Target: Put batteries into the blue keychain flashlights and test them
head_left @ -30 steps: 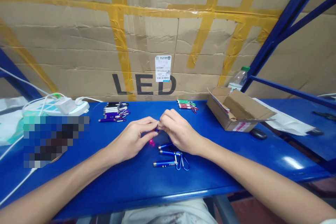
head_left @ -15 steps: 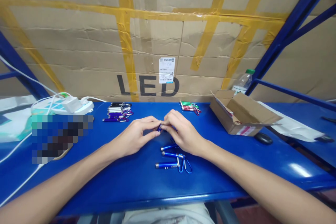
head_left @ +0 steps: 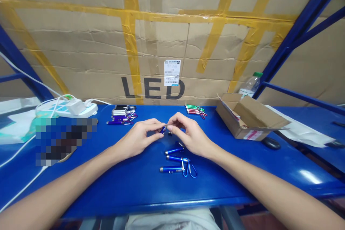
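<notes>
Your left grip (head_left: 140, 139) clamps a blue piece (head_left: 163, 129); your right grip (head_left: 193, 136) pinches beside it, hold unclear; blue penlights (head_left: 170, 169) lie nearside of both.

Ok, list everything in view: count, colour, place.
Held penlight: one, blue, centre
Loose penlights: at least four, blue, centre
Mixed penlights: several, black, silver, purple, back left
Other penlights: several, green, red, back centre
Carton: one, brown, right
Bottle: one, clear, green cap, right
Rounded object: one, black, beside carton
Packet: one, white, right
Power strip: one, white, left
Cables: several, white, left
Packaging: some, white, left
Pixelated object: one, dark, left
Cardboard: count unclear, brown, background
Tape: several strips, yellow, on cardboard
Label: one, white, on cardboard
Table: one, blue, below
Frame bars: several, blue, sides
Left hand: one, bare, pinching held penlight
Right hand: one, bare, centre
</notes>
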The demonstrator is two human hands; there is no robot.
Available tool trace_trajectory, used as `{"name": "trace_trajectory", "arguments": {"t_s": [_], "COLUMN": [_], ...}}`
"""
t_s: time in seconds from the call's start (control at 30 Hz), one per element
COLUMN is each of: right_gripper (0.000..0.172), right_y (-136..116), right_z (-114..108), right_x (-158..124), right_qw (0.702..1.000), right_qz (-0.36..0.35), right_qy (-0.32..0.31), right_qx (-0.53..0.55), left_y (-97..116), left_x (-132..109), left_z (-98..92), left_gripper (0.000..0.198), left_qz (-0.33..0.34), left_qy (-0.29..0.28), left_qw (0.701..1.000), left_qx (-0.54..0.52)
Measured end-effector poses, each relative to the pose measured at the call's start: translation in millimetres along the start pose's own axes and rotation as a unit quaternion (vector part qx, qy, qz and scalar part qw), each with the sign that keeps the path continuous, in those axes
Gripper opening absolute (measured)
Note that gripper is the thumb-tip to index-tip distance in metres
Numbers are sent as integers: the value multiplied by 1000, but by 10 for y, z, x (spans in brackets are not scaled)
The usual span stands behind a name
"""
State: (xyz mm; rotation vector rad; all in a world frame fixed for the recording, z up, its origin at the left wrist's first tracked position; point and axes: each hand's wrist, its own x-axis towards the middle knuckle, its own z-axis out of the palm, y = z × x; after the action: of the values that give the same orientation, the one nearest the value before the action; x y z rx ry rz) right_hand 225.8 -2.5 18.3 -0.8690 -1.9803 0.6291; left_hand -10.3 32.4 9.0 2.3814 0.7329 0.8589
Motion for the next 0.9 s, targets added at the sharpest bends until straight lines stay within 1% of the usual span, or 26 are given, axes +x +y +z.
{"name": "trace_trajectory", "arguments": {"t_s": [0.1,0.17,0.27,0.33,0.43,0.47,0.53,0.6,0.73,0.9], "right_gripper": [11,8,6,8,8,8,8,8,7,18], "right_y": [26,83,203,279,359,376,400,411,418,435], "right_z": [-98,-246,-559,-769,-1002,-1051,-1110,-1130,-1120,-1164], "right_x": [32,63,94,92,61,48,28,18,15,-1], "right_qw": [1000,997,977,955,919,909,894,889,890,887], "right_qz": [3,8,34,76,158,178,199,205,221,252], "right_qy": [-5,-32,-101,-155,-255,-284,-322,-336,-330,-324], "right_qx": [-27,-68,-186,-241,-253,-249,-240,-233,-224,-212], "left_y": [-5,-14,-27,-34,-46,-50,-56,-58,-54,-66], "left_x": [1,1,-1,-3,-5,-5,-5,-6,-8,-8], "left_z": [-1,-5,-16,-24,-35,-38,-42,-42,-40,-48], "left_gripper": [29,29,29,29,30,31,31,31,30,30], "left_qz": [-1,-5,-8,-9,-10,-10,-11,-12,-7,3], "left_qy": [12,19,18,12,9,10,13,14,13,5], "left_qw": [1000,1000,1000,1000,1000,1000,1000,1000,1000,999], "left_qx": [-4,-5,2,9,15,17,19,20,24,33]}}
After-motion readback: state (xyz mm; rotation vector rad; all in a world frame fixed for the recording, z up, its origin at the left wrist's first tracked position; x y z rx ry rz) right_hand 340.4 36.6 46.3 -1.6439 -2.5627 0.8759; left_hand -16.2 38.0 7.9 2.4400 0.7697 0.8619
